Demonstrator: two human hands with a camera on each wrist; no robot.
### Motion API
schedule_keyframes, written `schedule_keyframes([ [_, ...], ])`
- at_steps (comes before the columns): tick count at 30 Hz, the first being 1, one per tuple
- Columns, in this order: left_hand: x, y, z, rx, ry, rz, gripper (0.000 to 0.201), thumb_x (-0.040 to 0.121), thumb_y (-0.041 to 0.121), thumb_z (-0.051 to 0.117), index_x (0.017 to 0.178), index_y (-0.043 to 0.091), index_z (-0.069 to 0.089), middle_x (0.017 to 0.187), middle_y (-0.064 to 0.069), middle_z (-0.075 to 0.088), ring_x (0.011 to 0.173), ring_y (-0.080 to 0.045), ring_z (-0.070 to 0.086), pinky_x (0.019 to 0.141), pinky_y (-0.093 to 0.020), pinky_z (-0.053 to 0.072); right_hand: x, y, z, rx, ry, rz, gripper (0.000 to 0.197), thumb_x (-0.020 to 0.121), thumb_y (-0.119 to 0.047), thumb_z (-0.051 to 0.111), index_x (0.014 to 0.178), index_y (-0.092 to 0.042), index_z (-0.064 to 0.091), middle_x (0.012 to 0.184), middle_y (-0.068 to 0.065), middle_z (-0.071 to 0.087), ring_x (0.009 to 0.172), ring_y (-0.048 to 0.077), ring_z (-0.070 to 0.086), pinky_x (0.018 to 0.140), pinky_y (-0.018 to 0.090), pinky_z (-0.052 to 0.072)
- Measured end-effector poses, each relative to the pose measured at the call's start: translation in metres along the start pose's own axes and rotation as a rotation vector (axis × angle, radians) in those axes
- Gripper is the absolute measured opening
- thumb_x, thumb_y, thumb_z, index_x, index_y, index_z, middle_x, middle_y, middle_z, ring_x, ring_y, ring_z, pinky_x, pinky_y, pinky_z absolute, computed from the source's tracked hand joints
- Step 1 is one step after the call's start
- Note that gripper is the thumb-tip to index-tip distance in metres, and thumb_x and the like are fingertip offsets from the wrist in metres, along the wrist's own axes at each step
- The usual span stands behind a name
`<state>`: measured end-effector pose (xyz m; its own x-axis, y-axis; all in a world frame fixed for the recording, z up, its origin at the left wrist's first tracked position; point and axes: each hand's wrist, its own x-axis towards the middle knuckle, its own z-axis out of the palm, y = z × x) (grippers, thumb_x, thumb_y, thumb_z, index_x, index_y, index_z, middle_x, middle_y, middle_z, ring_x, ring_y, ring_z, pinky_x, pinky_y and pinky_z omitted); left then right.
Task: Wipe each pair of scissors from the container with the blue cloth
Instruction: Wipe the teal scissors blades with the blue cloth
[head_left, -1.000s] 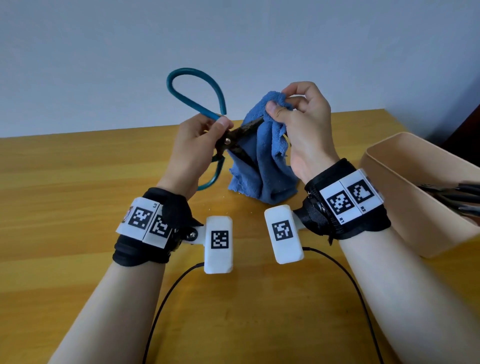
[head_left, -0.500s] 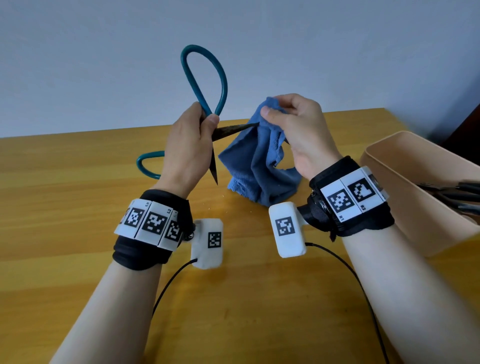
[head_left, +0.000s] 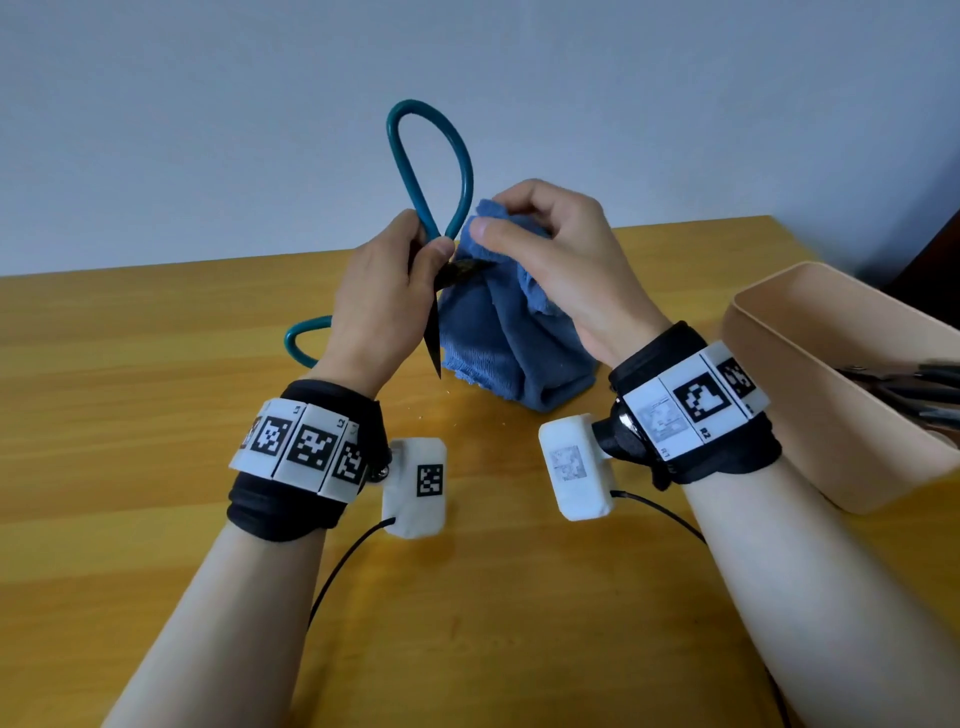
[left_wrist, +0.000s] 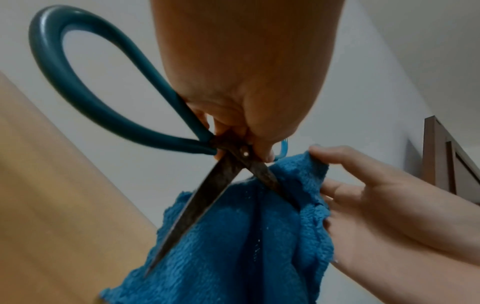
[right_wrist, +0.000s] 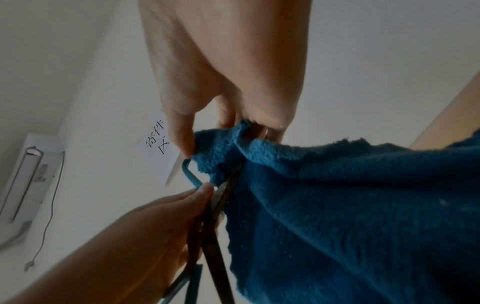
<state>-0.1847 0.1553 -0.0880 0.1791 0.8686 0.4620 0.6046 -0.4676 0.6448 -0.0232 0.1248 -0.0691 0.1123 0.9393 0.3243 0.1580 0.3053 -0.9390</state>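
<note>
My left hand (head_left: 415, 260) grips a pair of scissors (head_left: 431, 171) with teal loop handles at the pivot, blades spread apart. One dark blade (left_wrist: 197, 203) points down toward the table; the other blade (left_wrist: 262, 174) runs into the blue cloth (head_left: 509, 343). My right hand (head_left: 524, 234) pinches the top of the cloth around that blade, close to the pivot. The cloth hangs down and its lower edge rests on the wooden table (head_left: 156, 364). In the wrist views the left hand (right_wrist: 182, 205) and the right hand (left_wrist: 345, 185) face each other across the scissors (right_wrist: 215, 236) and cloth (right_wrist: 337, 205).
A beige container (head_left: 779, 395) stands at the right edge of the table, with dark handles of other scissors (head_left: 914, 384) sticking out of it. A pale wall rises behind the table. Cables run from the wrist cameras along the table toward me.
The right hand has slid the cloth along the blade toward the pivot, closing up to the left hand. The scissors have turned more upright than one second ago.
</note>
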Motion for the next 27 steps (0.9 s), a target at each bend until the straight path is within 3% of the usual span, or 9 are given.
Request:
schedule_keyframes([
  [2,0.001,-0.002,0.0,-0.009,0.011,0.001,0.027,0.103,0.027,0.051,0.085,0.007,0.05,0.072,0.001,0.058,0.074,-0.026,0.06,0.067,-0.047,0.047,-0.002,-0.002,0.0,0.003,-0.044,0.018,0.024,0.093,-0.023,0.067,0.088,0.0,0.072,0.086,0.011,0.074,0.081,0.01,0.068,0.077,0.016,0.053],
  [4,0.001,-0.003,0.001,-0.01,0.022,-0.003,0.027,0.103,0.027,0.052,0.083,0.009,0.048,0.068,0.005,0.055,0.066,-0.018,0.054,0.063,-0.041,0.041,-0.003,-0.001,-0.002,-0.02,-0.069,0.02,0.029,0.097,-0.024,0.062,0.083,-0.003,0.076,0.087,0.008,0.077,0.087,0.011,0.071,0.081,0.015,0.052],
  [6,0.002,-0.003,0.001,-0.001,0.031,0.002,0.028,0.103,0.027,0.053,0.082,0.01,0.047,0.065,0.006,0.052,0.063,-0.017,0.048,0.061,-0.036,0.033,-0.002,0.003,-0.003,-0.102,-0.113,-0.002,0.019,0.095,-0.019,0.064,0.085,-0.008,0.077,0.087,-0.001,0.077,0.091,0.007,0.071,0.087,0.018,0.052],
  [8,0.001,-0.002,0.001,-0.002,0.035,0.012,0.028,0.102,0.028,0.053,0.082,0.009,0.048,0.066,0.003,0.053,0.065,-0.024,0.048,0.06,-0.037,0.033,-0.001,0.008,-0.003,-0.159,-0.141,0.003,0.003,0.088,-0.013,0.073,0.09,-0.011,0.075,0.088,-0.001,0.076,0.087,0.007,0.07,0.086,0.021,0.054],
  [11,0.001,-0.001,0.002,-0.027,0.034,0.017,0.028,0.101,0.028,0.055,0.081,0.009,0.05,0.066,0.002,0.054,0.064,-0.02,0.048,0.06,-0.038,0.036,0.002,0.014,-0.004,-0.235,-0.103,0.036,0.017,0.079,-0.016,0.082,0.093,-0.013,0.074,0.087,-0.001,0.075,0.083,0.011,0.072,0.084,0.03,0.059],
  [16,-0.001,0.006,0.008,-0.018,0.033,0.046,0.027,0.099,0.028,0.057,0.079,0.01,0.05,0.063,0.009,0.049,0.059,-0.01,0.043,0.056,-0.033,0.033,-0.002,0.013,0.003,-0.343,-0.129,0.007,0.016,0.08,-0.028,0.081,0.088,-0.014,0.078,0.082,0.0,0.075,0.083,0.014,0.07,0.078,0.034,0.056],
  [20,0.001,0.003,0.008,-0.003,0.034,0.062,0.027,0.097,0.028,0.057,0.079,0.01,0.051,0.062,0.009,0.049,0.06,-0.015,0.045,0.058,-0.034,0.034,-0.002,0.013,0.007,-0.365,-0.131,-0.003,0.012,0.084,-0.024,0.077,0.089,-0.013,0.079,0.085,0.004,0.075,0.086,0.018,0.07,0.081,0.04,0.056],
  [24,0.001,0.0,0.007,0.026,0.036,0.055,0.026,0.098,0.028,0.058,0.079,0.011,0.051,0.062,0.009,0.048,0.063,-0.021,0.046,0.06,-0.034,0.033,0.0,0.016,0.002,-0.408,-0.181,0.028,0.012,0.089,-0.015,0.071,0.098,-0.016,0.079,0.091,0.0,0.077,0.09,0.013,0.071,0.086,0.038,0.057],
  [27,0.001,0.0,0.008,0.028,0.038,0.045,0.026,0.099,0.028,0.058,0.081,0.011,0.051,0.063,0.009,0.048,0.062,-0.019,0.045,0.06,-0.034,0.033,-0.001,0.017,0.003,-0.396,-0.174,0.02,0.008,0.088,-0.018,0.073,0.093,-0.012,0.077,0.088,0.002,0.077,0.086,0.016,0.072,0.082,0.039,0.058],
])
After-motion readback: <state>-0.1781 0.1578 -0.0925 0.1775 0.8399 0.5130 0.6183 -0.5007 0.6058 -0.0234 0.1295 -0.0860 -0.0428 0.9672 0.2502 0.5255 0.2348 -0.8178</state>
